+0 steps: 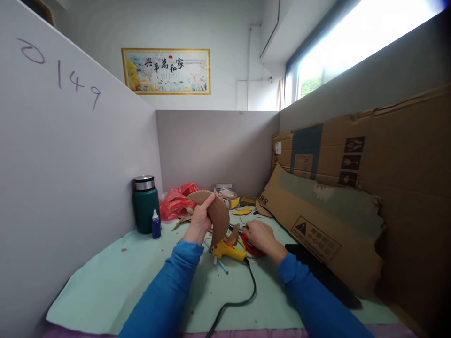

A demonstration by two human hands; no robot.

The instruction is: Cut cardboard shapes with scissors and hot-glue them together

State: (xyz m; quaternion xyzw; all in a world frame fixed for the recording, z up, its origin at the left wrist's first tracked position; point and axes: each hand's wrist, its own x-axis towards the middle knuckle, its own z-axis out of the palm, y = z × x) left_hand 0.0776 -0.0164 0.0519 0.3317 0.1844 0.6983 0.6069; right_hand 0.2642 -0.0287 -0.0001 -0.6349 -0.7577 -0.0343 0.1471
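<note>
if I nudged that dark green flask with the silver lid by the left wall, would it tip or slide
The dark green steel-lidded flask stands upright, tall for its base, so a high push probably tips it. It looks fairly heavy. On the pale green table sheet it likely grips rather than slides.

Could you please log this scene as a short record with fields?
left hand: left hand holds up a curved cardboard piece
right hand: right hand rests low on the mat, on the red scissors
between hands: yellow glue gun lying flat, black cord trailing toward the camera
left side: green flask, small blue bottle, red bag
right side: cardboard sheets leaning on the wall
</note>
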